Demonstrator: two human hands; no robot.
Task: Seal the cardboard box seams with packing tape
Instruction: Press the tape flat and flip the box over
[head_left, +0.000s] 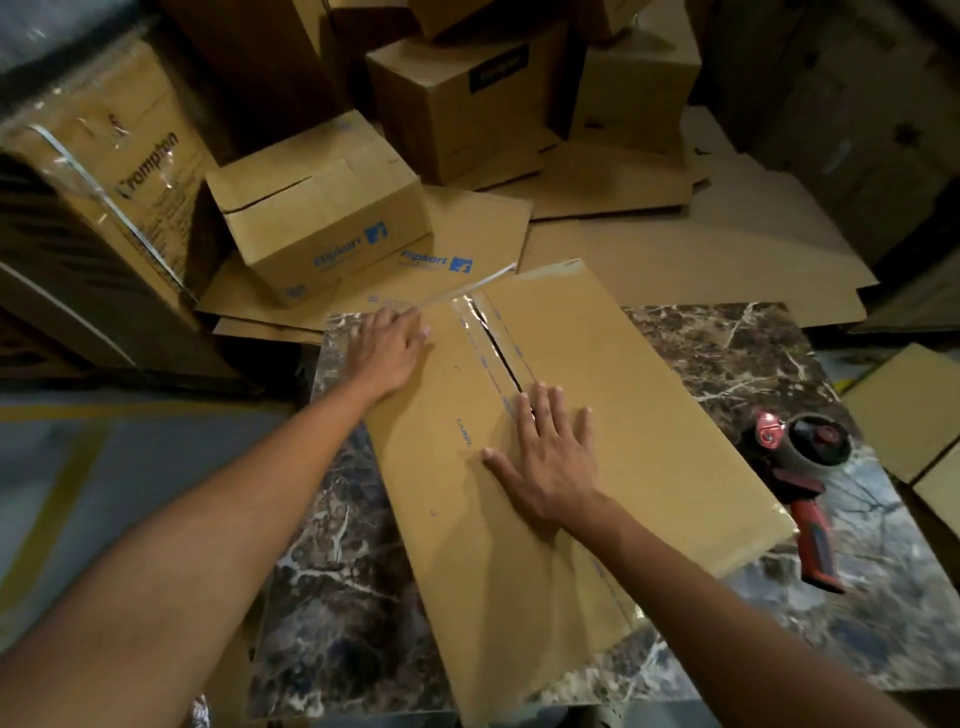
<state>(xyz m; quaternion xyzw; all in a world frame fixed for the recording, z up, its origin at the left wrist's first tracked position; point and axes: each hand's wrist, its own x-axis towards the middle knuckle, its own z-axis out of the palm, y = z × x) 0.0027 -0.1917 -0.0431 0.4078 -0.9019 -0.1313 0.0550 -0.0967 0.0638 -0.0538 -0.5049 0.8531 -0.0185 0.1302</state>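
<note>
Left hand (387, 348) lay open, fingers spread, on the far left edge of the flattened cardboard box (613, 415). Right hand (545, 447) pressed flat, fingers apart, on the taped seam (493, 348). The box lay on the marble tabletop (332, 571); tape dispenser (802, 467) rested right of it.

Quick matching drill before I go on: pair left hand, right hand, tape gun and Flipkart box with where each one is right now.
Things:
1. left hand
2. right hand
3. tape gun
4. Flipkart box

Places:
A. lying on the marble table, right of the flat box
B. flat on the taped centre seam
C. on flattened cardboard beyond the table
D. at the flat box's far left edge

Pairs: 1-D, 2-B, 3-A, 4-C
</note>
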